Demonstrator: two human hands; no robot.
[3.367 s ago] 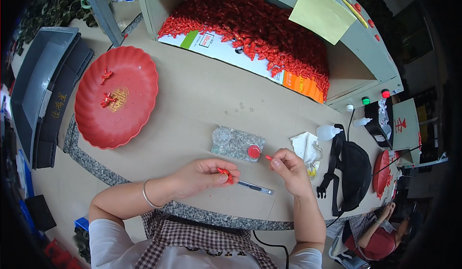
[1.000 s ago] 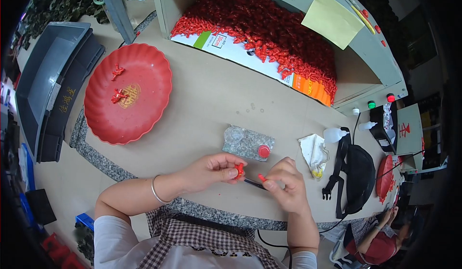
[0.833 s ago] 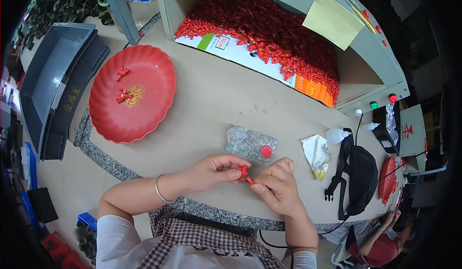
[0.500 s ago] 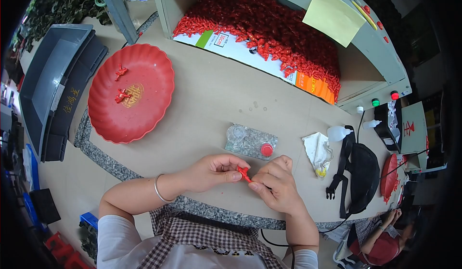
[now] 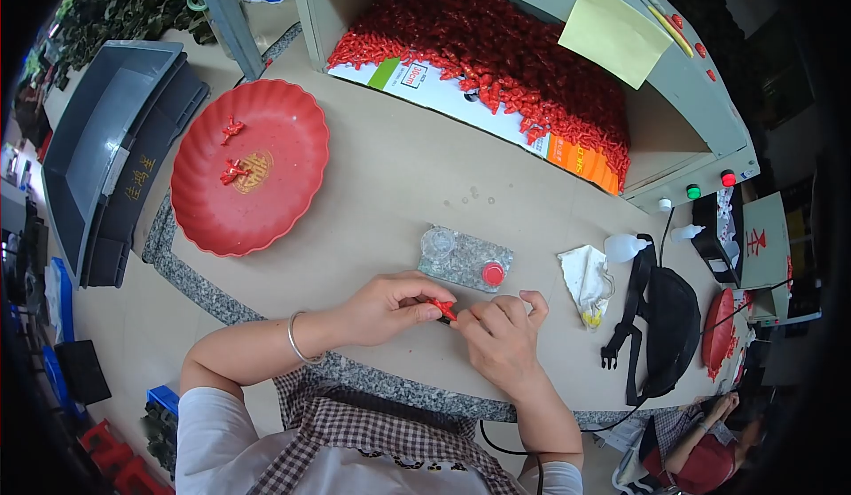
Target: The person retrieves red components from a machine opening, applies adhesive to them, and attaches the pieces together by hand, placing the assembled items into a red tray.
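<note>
My left hand (image 5: pixel 387 309) pinches a small glossy red figurine (image 5: pixel 443 308) between thumb and fingertips, over the near part of the table. At the figurine's lower right end, my right hand (image 5: pixel 501 342) is closed, its fingers curled and its knuckles turned up. Something small and dark shows between the two hands, too little of it to name. Just beyond them lies a grey speckled stone slab (image 5: pixel 463 263), bearing a clear round dish (image 5: pixel 437 243) and a red cap-like piece (image 5: pixel 493 273).
A scalloped red plate (image 5: pixel 292 176) with two red figurines stands at left, beside stacked grey bins (image 5: pixel 115 176). A cardboard box (image 5: pixel 434 87) heaped with red pieces fills the shelf. At right are a stained white cloth (image 5: pixel 585 282), a white bottle (image 5: pixel 624 248), a black waist bag (image 5: pixel 669 327) and another person (image 5: pixel 700 446).
The figurine has turned and sits lower between my fingers, less of it showing. My right hand has shifted slightly down and rolled over. The whole view has drifted slightly.
</note>
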